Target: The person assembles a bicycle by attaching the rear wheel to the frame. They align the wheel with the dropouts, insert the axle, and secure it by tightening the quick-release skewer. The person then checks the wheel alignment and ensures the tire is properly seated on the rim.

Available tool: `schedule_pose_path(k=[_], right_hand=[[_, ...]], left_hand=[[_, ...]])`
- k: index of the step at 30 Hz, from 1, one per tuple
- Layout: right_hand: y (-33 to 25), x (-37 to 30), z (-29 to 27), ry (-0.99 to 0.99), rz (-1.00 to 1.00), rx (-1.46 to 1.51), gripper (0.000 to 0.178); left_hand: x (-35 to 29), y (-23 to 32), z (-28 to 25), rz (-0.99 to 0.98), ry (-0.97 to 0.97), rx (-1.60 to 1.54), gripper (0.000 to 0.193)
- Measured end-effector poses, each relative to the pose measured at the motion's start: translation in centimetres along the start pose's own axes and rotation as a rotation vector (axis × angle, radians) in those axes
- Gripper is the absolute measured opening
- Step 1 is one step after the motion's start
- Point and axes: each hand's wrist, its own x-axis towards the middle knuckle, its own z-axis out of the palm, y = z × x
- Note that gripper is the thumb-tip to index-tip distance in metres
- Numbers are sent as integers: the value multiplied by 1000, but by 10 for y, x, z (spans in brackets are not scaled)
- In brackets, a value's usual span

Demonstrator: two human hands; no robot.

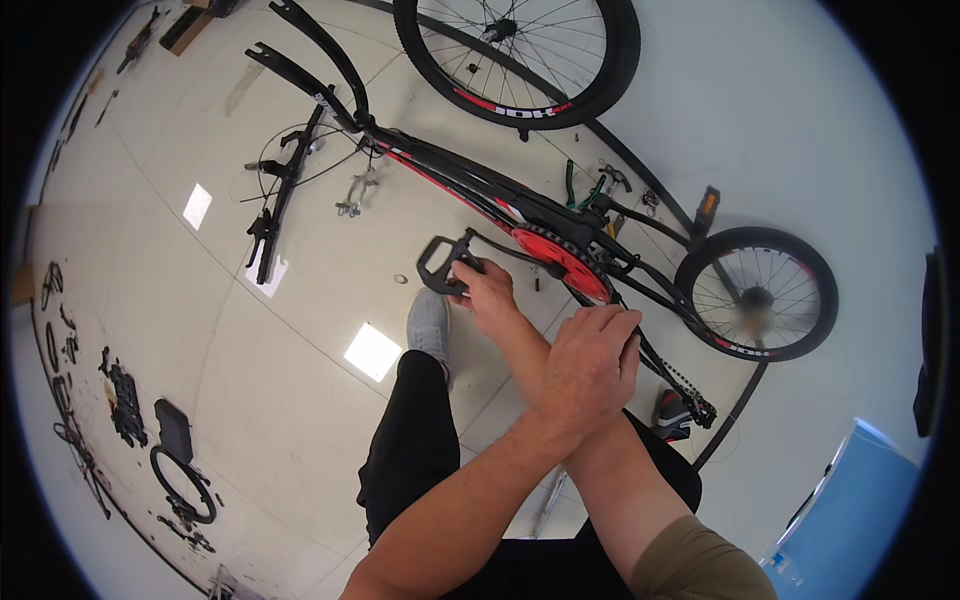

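Note:
My arms cross, the left over the right. My right hand reaches out to the left with its fingers closed on a black platform pedal. The pedal joins a crank arm that leads to the red chainring of a black and red bicycle frame. My left hand is closed beside the chainring's lower edge, near the chain; what its curled fingers hold, if anything, is hidden. The frame lies on the floor with its fork bare.
A large wheel lies beyond the frame, and a smaller wheel to the right. Handlebars with cables and a metal brake part lie left. Several bike parts, including a black ring, are at lower left. A blue panel stands right.

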Motion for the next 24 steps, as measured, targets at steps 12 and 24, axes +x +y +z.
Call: schedule_pose_path(k=[12, 24], right_hand=[[55, -50, -181, 397, -7, -386, 26], [27, -109, -167, 169, -437, -505, 37]], left_hand=[[1, 1, 7, -15, -15, -13, 28], [4, -7, -7, -56, -11, 57, 45]])
